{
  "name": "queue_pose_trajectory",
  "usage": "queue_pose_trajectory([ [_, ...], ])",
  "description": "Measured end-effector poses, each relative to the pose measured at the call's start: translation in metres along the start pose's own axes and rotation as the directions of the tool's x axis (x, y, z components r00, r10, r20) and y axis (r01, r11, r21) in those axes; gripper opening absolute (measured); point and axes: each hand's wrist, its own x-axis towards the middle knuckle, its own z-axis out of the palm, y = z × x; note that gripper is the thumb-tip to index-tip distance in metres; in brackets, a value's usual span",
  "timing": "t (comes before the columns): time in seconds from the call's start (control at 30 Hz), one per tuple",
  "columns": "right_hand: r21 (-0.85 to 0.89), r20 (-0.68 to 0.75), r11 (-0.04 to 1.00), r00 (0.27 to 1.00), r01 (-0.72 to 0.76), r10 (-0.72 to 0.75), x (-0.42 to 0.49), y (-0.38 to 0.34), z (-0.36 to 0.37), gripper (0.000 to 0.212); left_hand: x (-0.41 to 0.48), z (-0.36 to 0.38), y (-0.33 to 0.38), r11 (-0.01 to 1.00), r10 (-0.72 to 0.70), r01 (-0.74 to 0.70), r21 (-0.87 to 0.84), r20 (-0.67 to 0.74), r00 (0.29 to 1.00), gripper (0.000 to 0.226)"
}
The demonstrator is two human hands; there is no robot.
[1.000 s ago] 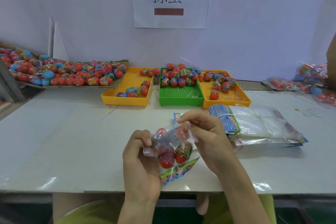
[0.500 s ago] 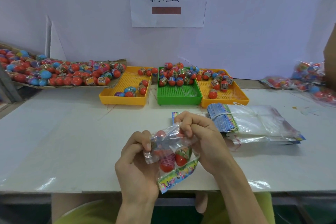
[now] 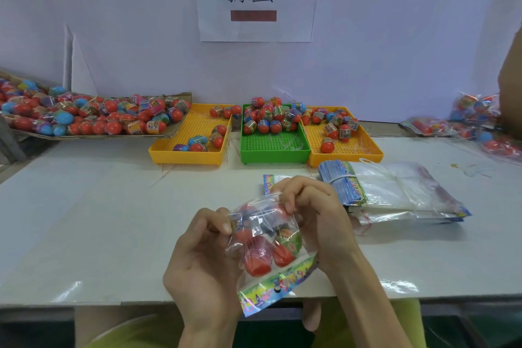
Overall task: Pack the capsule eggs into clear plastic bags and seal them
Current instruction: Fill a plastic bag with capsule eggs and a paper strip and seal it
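Note:
A clear plastic bag [image 3: 265, 237] with a colourful printed header strip holds several capsule eggs, red ones lowest. I hold it above the table's front edge. My left hand [image 3: 203, 257] pinches the bag's left upper edge between thumb and fingers. My right hand [image 3: 313, 212] pinches the upper right edge with curled fingers. The printed strip hangs down toward me. Loose capsule eggs [image 3: 271, 117] fill the back of the green tray [image 3: 274, 150].
Two yellow trays [image 3: 183, 155] [image 3: 353, 151] with a few eggs flank the green one. A cardboard tray of many eggs [image 3: 84, 118] lies at far left. A banded stack of empty bags [image 3: 389, 189] sits right of my hands. Packed bags [image 3: 474, 124] pile at far right.
Both hands have lifted and turned the bag slightly, and its printed strip now hangs lower toward me. The grip of both hands stays on the upper edge.

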Motion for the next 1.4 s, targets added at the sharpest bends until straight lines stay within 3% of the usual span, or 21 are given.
queue_pose_trajectory([
  [0.13, 0.068, 0.056, 0.997, 0.998, 0.023, -0.027, -0.004, -0.005, 0.006, 0.017, 0.0, -0.002, 0.001, 0.996, -0.045, 0.048, 0.073, -0.047, 0.998, 0.037],
  [0.23, 0.014, 0.084, 0.999, 0.996, 0.037, -0.038, -0.007, -0.011, 0.013, 0.009, 0.0, 0.001, 0.006, 0.993, -0.122, 0.122, -0.005, 0.008, 0.993, 0.077],
  [0.27, 0.031, 0.095, 0.999, 0.995, 0.035, -0.037, -0.008, -0.013, 0.015, 0.009, 0.0, 0.003, 0.009, 0.993, -0.11, 0.111, -0.03, 0.028, 0.994, 0.08],
  [0.37, 0.124, 0.133, 0.992, 0.991, 0.0, -0.016, -0.011, -0.02, 0.019, 0.007, -0.003, 0.007, 0.015, 0.997, -0.041, 0.048, -0.063, 0.109, 0.993, 0.058],
  [0.5, 0.233, 0.204, 0.972, 0.979, -0.044, -0.005, -0.014, -0.023, 0.022, 0.003, -0.009, 0.014, 0.02, 0.979, -0.082, 0.108, -0.174, 0.15, 0.985, 0.066],
  [0.63, 0.206, 0.19, 0.978, 0.982, -0.027, -0.013, -0.013, -0.02, 0.019, 0.013, -0.009, 0.016, 0.025, 0.996, 0.037, -0.024, -0.085, 0.155, 0.987, 0.053],
  [0.8, 0.224, 0.187, 0.973, 0.982, -0.052, 0.01, -0.012, -0.017, 0.015, 0.033, -0.008, 0.019, 0.028, 0.996, 0.05, -0.036, -0.08, 0.178, 0.983, 0.05],
  [1.0, 0.292, 0.201, 0.953, 0.979, -0.083, 0.024, -0.012, -0.017, 0.021, 0.029, -0.006, 0.015, 0.029, 0.997, 0.074, -0.069, -0.034, 0.151, 0.986, 0.049],
  [1.13, 0.178, 0.162, 0.982, 0.986, -0.069, 0.04, -0.009, -0.015, 0.019, 0.028, -0.003, 0.011, 0.028, 0.989, 0.134, -0.14, 0.038, 0.132, 0.982, 0.044],
  [1.3, -0.266, 0.113, 0.964, 0.994, 0.031, -0.001, -0.006, -0.012, 0.002, 0.042, -0.002, 0.013, 0.025, 0.955, 0.261, -0.28, 0.1, 0.174, 0.95, 0.015],
  [1.4, -0.335, 0.123, 0.94, 0.992, 0.06, -0.02, -0.006, -0.015, -0.001, 0.043, -0.003, 0.012, 0.022, 0.973, 0.212, -0.224, 0.055, 0.168, 0.963, 0.008],
])
